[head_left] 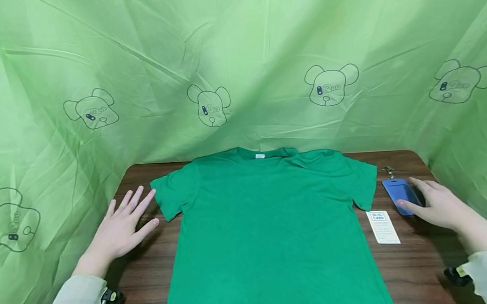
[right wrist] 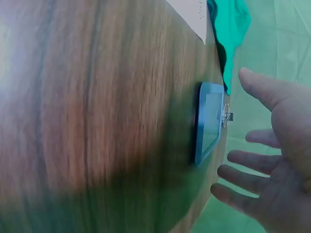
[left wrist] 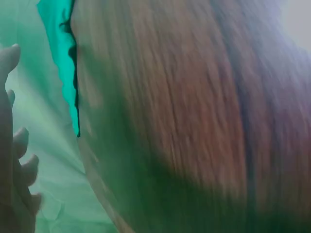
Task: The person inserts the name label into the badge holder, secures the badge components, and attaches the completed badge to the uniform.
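Observation:
A green short-sleeved T-shirt (head_left: 268, 228) lies spread on the table, collar at the far side. My left hand (head_left: 120, 227), fingers spread and straight, is beside the shirt's left sleeve; whether a fingertip touches the cloth I cannot tell. On the right, a blue ID card holder (head_left: 401, 194) with a metal clip (head_left: 389, 171) lies flat. Above it hovers my right hand (head_left: 440, 204), thumb and fingers apart, holding nothing. The right wrist view shows a gap between this hand (right wrist: 291, 141) and the card holder (right wrist: 210, 124). A white printed card (head_left: 383, 227) lies by the right sleeve.
The dark wooden table (head_left: 143, 298) has rounded far corners. Green fabric (head_left: 251, 48) printed with bear-head outlines hangs behind it and at both sides, close to its edges.

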Tool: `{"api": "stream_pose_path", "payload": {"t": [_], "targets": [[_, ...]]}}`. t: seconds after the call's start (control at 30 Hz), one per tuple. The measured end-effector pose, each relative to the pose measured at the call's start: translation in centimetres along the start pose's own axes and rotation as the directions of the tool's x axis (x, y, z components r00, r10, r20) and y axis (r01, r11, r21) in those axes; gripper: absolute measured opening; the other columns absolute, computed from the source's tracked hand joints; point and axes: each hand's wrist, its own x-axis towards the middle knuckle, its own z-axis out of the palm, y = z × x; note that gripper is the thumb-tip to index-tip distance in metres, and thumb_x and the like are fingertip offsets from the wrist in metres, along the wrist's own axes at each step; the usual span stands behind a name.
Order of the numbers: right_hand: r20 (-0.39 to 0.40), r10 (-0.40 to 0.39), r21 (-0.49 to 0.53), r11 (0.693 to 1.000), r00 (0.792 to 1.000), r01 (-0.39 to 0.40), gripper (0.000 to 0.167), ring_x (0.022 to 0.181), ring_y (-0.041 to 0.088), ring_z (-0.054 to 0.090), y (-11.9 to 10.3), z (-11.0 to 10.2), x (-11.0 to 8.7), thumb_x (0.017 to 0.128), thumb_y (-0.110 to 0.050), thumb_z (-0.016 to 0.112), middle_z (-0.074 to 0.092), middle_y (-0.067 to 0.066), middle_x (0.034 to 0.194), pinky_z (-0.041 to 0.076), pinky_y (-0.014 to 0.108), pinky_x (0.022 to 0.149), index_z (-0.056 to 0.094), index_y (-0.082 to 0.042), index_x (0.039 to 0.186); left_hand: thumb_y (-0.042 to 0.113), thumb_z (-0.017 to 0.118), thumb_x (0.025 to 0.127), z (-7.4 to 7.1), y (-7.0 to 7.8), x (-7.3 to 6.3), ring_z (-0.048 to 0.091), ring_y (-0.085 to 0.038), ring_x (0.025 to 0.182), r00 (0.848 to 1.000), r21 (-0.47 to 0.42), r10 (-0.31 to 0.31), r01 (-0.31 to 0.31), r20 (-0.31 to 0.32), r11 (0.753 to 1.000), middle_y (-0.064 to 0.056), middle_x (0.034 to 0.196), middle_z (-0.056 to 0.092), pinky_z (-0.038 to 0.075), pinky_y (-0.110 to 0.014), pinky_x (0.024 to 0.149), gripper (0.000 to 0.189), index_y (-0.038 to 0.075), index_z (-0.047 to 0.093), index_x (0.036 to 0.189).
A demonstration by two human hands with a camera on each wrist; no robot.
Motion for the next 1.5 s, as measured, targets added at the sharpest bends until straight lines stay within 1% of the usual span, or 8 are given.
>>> {"api": "stream_pose_path", "payload": {"t": [0.17,0.37,0.6,0.9,1.03,1.17,1.4,1.5], "targets": [[-0.021,0.007,0.054,0.999,1.0,-0.006,0.086,0.126,0.069,0.046,-0.1,0.7,0.3,0.104,-0.04,0.075,0.046,0.053,0.141,0.044,0.082,0.097,0.041,0.023,0.152,0.056,0.056,0.112,0.4,0.2,0.0,0.026,-0.054,0.16,0.998,-0.123,-0.053,0.056,0.025,0.991,-0.018,0.181,0.019,0.028,-0.078,0.12,0.083,0.033,0.012,0.177],[-0.024,0.067,0.086,0.994,0.998,-0.064,0.088,0.126,0.07,0.044,0.1,1.4,0.6,0.104,-0.043,0.075,0.043,0.054,0.141,0.042,0.084,0.096,0.039,0.022,0.153,0.054,0.057,0.112,0.9,0.3,0.2,0.031,-0.057,0.157,0.995,-0.24,-0.1,0.101,0.015,0.966,-0.022,0.178,0.026,0.032,-0.077,0.118,0.083,0.033,0.011,0.177],[-0.076,0.11,0.108,0.989,0.991,-0.102,0.087,0.116,0.064,0.053,0.7,2.0,1.0,0.099,-0.041,0.082,0.053,0.05,0.131,0.048,0.077,0.089,0.044,0.02,0.148,0.044,0.058,0.114,1.2,0.9,0.8,0.044,-0.061,0.146,0.993,-0.295,-0.084,0.056,-0.083,0.954,-0.025,0.173,0.036,0.038,-0.077,0.112,0.079,0.029,0.013,0.178],[-0.035,0.203,0.187,0.963,0.978,-0.193,0.091,0.113,0.063,0.059,1.2,1.9,1.4,0.095,-0.038,0.087,0.053,0.048,0.131,0.051,0.073,0.086,0.04,0.018,0.149,0.041,0.055,0.115,1.9,2.7,1.2,0.058,-0.049,0.138,0.987,-0.385,-0.119,0.07,-0.107,0.92,-0.026,0.161,0.053,0.046,-0.073,0.106,0.072,0.034,0.018,0.176],[-0.017,0.269,0.241,0.936,0.963,-0.257,0.094,0.113,0.06,0.059,1.0,1.8,1.5,0.092,-0.038,0.09,0.054,0.046,0.131,0.05,0.069,0.084,0.039,0.017,0.149,0.039,0.054,0.116,2.1,3.6,1.7,0.063,-0.046,0.13,0.986,-0.429,-0.119,0.058,-0.116,0.901,-0.025,0.16,0.054,0.047,-0.072,0.103,0.071,0.032,0.018,0.177],[0.011,0.336,0.289,0.901,0.942,-0.324,0.1,0.118,0.061,0.055,1.1,1.8,1.4,0.09,-0.04,0.092,0.052,0.046,0.136,0.05,0.068,0.087,0.036,0.016,0.152,0.039,0.053,0.117,2.3,4.4,2.4,0.067,-0.043,0.122,0.984,-0.454,-0.117,0.045,-0.133,0.89,-0.025,0.157,0.056,0.051,-0.07,0.098,0.07,0.032,0.017,0.177],[0.035,0.364,0.336,0.873,0.931,-0.354,0.103,0.12,0.062,0.052,1.4,1.6,1.3,0.089,-0.042,0.092,0.047,0.047,0.139,0.051,0.068,0.088,0.034,0.013,0.154,0.038,0.052,0.117,2.4,6.1,3.6,0.071,-0.04,0.118,0.978,-0.529,-0.139,0.038,-0.153,0.848,-0.025,0.158,0.056,0.054,-0.067,0.098,0.068,0.03,0.019,0.176],[0.008,0.388,0.341,0.866,0.922,-0.367,0.095,0.117,0.059,0.056,1.4,1.2,1.4,0.091,-0.036,0.091,0.052,0.046,0.135,0.054,0.054,0.081,0.038,0.013,0.152,0.039,0.052,0.117,2.4,7.0,4.4,0.072,-0.039,0.116,0.976,-0.559,-0.147,0.034,-0.158,0.829,-0.023,0.159,0.056,0.056,-0.065,0.096,0.068,0.028,0.021,0.176]]}}
